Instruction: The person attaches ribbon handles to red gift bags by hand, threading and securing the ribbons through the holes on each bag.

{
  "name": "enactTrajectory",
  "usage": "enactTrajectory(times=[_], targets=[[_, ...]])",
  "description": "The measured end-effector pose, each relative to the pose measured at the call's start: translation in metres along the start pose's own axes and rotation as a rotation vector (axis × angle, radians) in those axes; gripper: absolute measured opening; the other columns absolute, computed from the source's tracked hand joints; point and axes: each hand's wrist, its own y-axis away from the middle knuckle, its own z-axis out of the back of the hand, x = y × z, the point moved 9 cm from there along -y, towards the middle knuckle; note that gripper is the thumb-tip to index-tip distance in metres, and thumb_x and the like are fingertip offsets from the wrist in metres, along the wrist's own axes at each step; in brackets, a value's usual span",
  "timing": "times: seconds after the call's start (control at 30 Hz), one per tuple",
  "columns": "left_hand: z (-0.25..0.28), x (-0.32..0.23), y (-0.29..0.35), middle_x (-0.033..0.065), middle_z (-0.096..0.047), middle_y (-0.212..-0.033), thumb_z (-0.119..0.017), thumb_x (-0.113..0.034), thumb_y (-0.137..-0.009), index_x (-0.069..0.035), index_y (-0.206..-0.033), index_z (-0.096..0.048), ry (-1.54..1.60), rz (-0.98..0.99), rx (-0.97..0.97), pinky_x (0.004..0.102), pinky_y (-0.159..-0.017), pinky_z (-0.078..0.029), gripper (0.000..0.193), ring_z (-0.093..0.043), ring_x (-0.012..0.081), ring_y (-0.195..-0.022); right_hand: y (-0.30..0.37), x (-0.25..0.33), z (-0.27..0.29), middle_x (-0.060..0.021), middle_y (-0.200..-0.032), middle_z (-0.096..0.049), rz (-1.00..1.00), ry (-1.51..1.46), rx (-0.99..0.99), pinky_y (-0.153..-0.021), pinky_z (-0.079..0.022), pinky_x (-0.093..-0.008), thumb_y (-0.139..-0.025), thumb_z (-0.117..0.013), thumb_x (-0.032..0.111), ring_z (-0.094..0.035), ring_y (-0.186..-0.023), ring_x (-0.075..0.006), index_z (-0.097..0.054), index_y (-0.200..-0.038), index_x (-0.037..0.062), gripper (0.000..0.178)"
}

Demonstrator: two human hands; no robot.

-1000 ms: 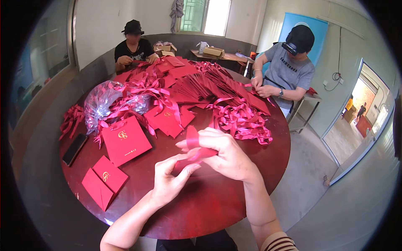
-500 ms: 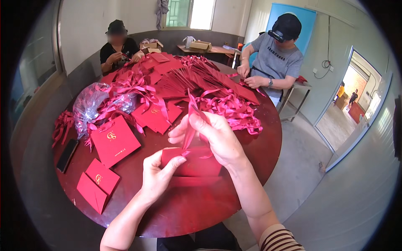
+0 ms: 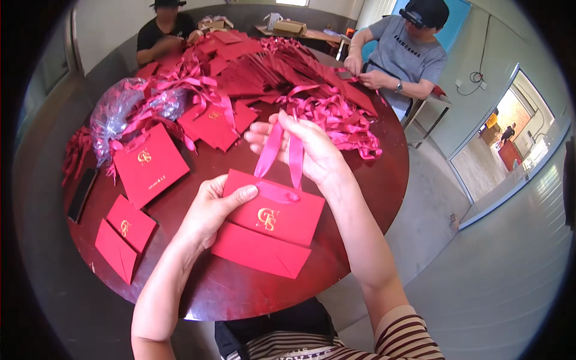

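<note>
A flat-folded red paper gift bag point(image 3: 288, 211) with a gold emblem tilts toward me above the table. My left hand point(image 3: 217, 207) is closed on its left edge, thumb on the front by the ribbon strip. Two lengths of pink ribbon point(image 3: 273, 150) rise from the bag's top edge. Pinched between thumb and fingers, the ribbon's upper end is in my right hand point(image 3: 309, 141). To the left lie a larger red bag point(image 3: 151, 168) and a folded red bag point(image 3: 135, 223).
The round dark-red table point(image 3: 264, 297) carries a heap of red bags point(image 3: 258, 72), loose pink ribbons point(image 3: 342, 123), a clear plastic bag point(image 3: 114, 111) and a phone point(image 3: 83, 195). Across it, two people point(image 3: 402, 54) handle red pieces. A doorway point(image 3: 501, 144) stands at right.
The bag has turned its emblem front into view, its folded lower part now showing. My right hand draws the ribbon up into a loop above it. The whole view has shifted.
</note>
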Motion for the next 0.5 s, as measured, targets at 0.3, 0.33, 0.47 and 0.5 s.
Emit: enactTrajectory(times=[0.3, 0.33, 0.47, 0.5], targets=[[0.013, 0.025, -0.006, 0.0096, -0.066, -0.086, -0.067, -0.014, -0.082, 0.0, -0.099, -0.06, 0.017, 0.144, -0.054, 0.0276, -0.063, -0.054, 0.024, -0.064, 0.0131, -0.071, -0.013, -0.034, 0.052, -0.0206, -0.098, -0.059, -0.009, 0.001, -0.2, -0.089, -0.048, -0.0507, -0.092, -0.05, 0.018, -0.06, -0.096, -0.0363, -0.053, -0.091, -0.0015, 0.02], [0.015, 0.027, -0.007, 0.0096, -0.066, -0.086, -0.067, -0.014, -0.082, 0.0, -0.099, -0.06, 0.023, 0.152, -0.062, 0.0276, -0.063, -0.054, 0.024, -0.064, 0.0131, -0.071, -0.012, -0.035, 0.052, -0.0183, -0.092, -0.06, -0.008, 0.005, -0.216, -0.087, -0.05, -0.0505, -0.093, -0.049, 0.019, -0.061, -0.093, -0.0352, -0.052, -0.092, -0.0011, 0.02], [0.018, 0.026, -0.006, 0.0093, -0.066, -0.085, -0.068, -0.015, -0.081, -0.001, -0.099, -0.06, 0.048, 0.175, -0.059, 0.0277, -0.063, -0.055, 0.024, -0.064, 0.0135, -0.07, -0.023, -0.037, 0.052, -0.0177, -0.089, -0.061, 0.039, 0.031, -0.119, -0.083, -0.051, -0.0485, -0.093, -0.048, 0.02, -0.062, -0.091, -0.0331, -0.051, -0.092, -0.0004, 0.021], [0.018, 0.022, -0.004, 0.0092, -0.066, -0.085, -0.068, -0.016, -0.081, -0.002, -0.099, -0.06, 0.09, 0.158, -0.046, 0.0277, -0.063, -0.055, 0.024, -0.065, 0.0137, -0.07, -0.024, -0.04, 0.05, -0.0177, -0.089, -0.061, 0.031, 0.038, -0.122, -0.083, -0.051, -0.0485, -0.093, -0.048, 0.02, -0.062, -0.091, -0.0331, -0.051, -0.092, -0.0004, 0.021]])
